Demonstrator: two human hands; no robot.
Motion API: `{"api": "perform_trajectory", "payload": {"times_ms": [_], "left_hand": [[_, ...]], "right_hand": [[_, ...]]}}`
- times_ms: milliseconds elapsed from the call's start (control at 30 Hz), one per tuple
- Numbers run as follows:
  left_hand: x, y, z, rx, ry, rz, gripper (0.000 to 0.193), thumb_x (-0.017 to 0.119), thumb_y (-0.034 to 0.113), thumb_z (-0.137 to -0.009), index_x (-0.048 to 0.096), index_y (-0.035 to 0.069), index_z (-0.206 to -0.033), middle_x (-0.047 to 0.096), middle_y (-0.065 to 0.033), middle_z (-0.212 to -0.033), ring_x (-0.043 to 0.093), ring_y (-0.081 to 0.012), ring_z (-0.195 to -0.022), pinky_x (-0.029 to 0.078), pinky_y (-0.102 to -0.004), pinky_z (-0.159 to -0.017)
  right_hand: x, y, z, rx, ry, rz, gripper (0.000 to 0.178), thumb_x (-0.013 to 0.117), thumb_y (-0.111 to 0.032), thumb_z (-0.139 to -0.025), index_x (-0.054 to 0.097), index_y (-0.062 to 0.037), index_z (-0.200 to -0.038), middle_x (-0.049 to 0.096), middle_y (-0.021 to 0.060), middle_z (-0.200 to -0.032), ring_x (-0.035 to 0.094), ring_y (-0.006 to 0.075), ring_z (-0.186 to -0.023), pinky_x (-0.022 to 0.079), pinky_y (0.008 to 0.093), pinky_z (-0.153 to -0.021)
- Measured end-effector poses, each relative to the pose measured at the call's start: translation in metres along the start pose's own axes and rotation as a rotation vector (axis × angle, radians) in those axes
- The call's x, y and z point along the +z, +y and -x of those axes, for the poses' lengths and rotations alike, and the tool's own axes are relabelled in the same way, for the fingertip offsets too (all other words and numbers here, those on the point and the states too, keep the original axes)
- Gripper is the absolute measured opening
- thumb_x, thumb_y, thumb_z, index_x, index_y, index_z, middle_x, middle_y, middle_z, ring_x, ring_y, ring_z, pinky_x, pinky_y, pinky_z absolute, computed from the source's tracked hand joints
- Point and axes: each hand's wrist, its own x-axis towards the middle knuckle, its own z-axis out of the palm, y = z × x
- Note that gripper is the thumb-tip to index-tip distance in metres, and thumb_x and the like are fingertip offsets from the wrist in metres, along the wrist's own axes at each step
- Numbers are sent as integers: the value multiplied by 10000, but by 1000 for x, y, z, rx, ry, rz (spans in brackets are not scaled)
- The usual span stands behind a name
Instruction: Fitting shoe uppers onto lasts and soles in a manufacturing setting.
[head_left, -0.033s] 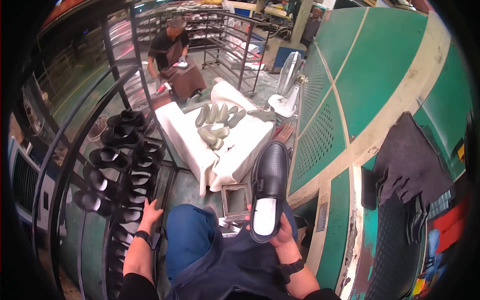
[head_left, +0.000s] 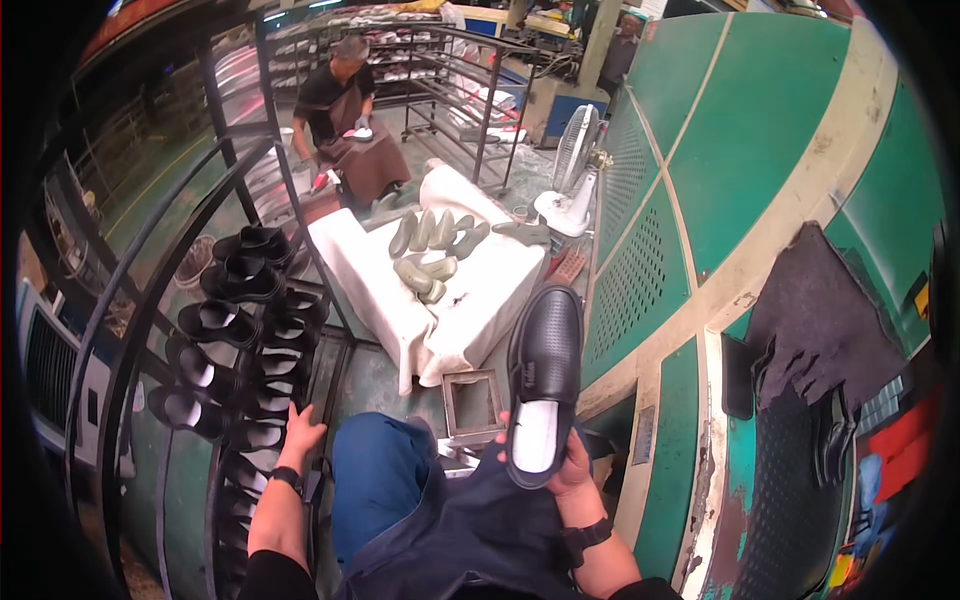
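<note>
My right hand (head_left: 572, 466) is closed around the heel end of a black slip-on shoe (head_left: 545, 345), its toe pointing away from me. The upper is textured, and a white insole (head_left: 535, 436) shows in its opening. My fingers wrap beneath the heel and are partly hidden. At the left, my left hand (head_left: 303, 430) rests at the side of a dark metal rack (head_left: 338, 375), with thumb and forefinger apart and the other fingers partly out of sight. Rows of black shoes (head_left: 218, 322) stand on that rack beside it.
Ahead, a cloth-covered table (head_left: 375, 300) carries several olive shoe-shaped forms (head_left: 425, 270). A metal frame stool (head_left: 473, 402) stands before my knees. Green machine panels (head_left: 765, 120) line the right, with a white fan (head_left: 575, 170) beyond. A co-worker (head_left: 345, 120) sits at the far left with a shoe.
The black shoe in my right hand has shifted slightly right and turned a little. My left hand stays at the rack.
</note>
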Motion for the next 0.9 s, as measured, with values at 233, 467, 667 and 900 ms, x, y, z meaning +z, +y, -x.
{"api": "perform_trajectory", "payload": {"times_ms": [233, 467, 667, 900], "left_hand": [[27, 3, -1, 38, -53, 101, 754, 740, 299, -755, 545, 48, -1439, 146, -340, -1628, 308, -422, -1486, 339, -408, -1190], [41, -7, 10, 63, -15, 137, 783, 767, 426, -822, 508, 87, -1478, 147, -337, -1626, 227, -448, -1510, 279, -445, -1221], [25, 41, 2, 43, -51, 138, 772, 704, 293, -805, 460, 114, -1515, 119, -351, -1627, 263, -425, -1505, 315, -414, -1205], [22, 69, 6, 89, -3, 103, 799, 690, 289, -819, 401, 174, -1555, 71, -296, -1658, 399, -429, -1433, 388, -420, -1159]], "right_hand": [[-26, -13, 1, -21, -38, -112, 881, 659, -584, -901, 373, -30, -1523, 484, 286, -1452, 598, 453, -1195, 539, 581, -945], [-25, -16, -13, -36, 57, -57, 853, 597, -636, -911, 401, -62, -1510, 529, 266, -1407, 619, 434, -1141, 552, 583, -896], [-33, -16, -7, -98, 64, -96, 830, 561, -595, -944, 331, -88, -1559, 482, 254, -1476, 572, 416, -1170, 519, 567, -895], [-37, -15, -1, -82, 70, -98, 791, 540, -571, -959, 333, -104, -1563, 481, 247, -1481, 566, 413, -1170, 503, 568, -890]]}}
